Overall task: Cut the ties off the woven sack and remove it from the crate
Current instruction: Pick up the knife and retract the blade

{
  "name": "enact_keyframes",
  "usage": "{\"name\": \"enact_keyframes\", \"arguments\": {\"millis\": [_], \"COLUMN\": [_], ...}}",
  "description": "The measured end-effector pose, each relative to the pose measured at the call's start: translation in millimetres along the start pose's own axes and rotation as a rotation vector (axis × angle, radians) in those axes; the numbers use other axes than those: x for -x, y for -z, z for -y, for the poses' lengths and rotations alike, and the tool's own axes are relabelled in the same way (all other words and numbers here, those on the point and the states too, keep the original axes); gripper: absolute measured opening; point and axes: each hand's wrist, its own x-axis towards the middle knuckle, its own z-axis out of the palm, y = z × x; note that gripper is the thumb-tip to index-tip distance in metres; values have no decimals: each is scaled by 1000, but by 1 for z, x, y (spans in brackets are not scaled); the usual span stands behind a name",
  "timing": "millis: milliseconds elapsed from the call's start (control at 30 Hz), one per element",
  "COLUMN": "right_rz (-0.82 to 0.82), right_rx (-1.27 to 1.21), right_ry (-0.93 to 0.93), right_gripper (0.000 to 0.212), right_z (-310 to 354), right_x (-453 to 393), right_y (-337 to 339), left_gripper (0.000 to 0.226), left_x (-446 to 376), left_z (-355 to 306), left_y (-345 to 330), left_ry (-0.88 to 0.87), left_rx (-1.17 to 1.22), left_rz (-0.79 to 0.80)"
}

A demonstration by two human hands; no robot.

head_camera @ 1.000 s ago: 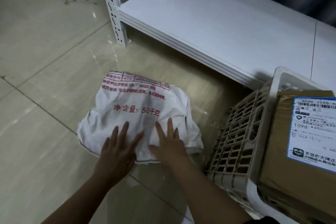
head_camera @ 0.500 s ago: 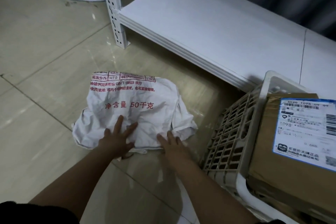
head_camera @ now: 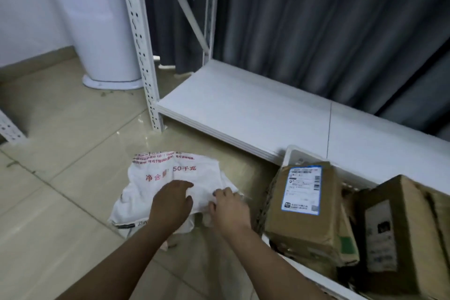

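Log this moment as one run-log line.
sack: on floor, out of crate | left hand: gripping sack | right hand: gripping sack | crate: holds boxes

We counted one woven sack [head_camera: 170, 178] at lower centre, one crate [head_camera: 292, 153] at lower right, two cardboard boxes [head_camera: 304, 202] inside, and two hands [head_camera: 170, 204].

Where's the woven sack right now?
In the head view the sack lies crumpled on the floor tiles, lower centre, left of the crate and in front of the shelf, with both hands on it.
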Motion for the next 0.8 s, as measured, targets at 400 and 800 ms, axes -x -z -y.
{"name": "enact_keyframes", "arguments": {"millis": [400, 800], "right_rz": [-205, -366], "right_rx": [3, -84], "right_ry": [-122, -507], "right_gripper": [32, 32], "right_z": [-73, -242], "right_x": [153, 325], "right_y": [182, 240], "left_gripper": [26, 29], "left_x": [49, 165], "left_z": [-224, -414], "left_y": [98, 52], "left_ry": [-130, -420], "left_rx": [-60, -109], "left_rz": [111, 193]}}
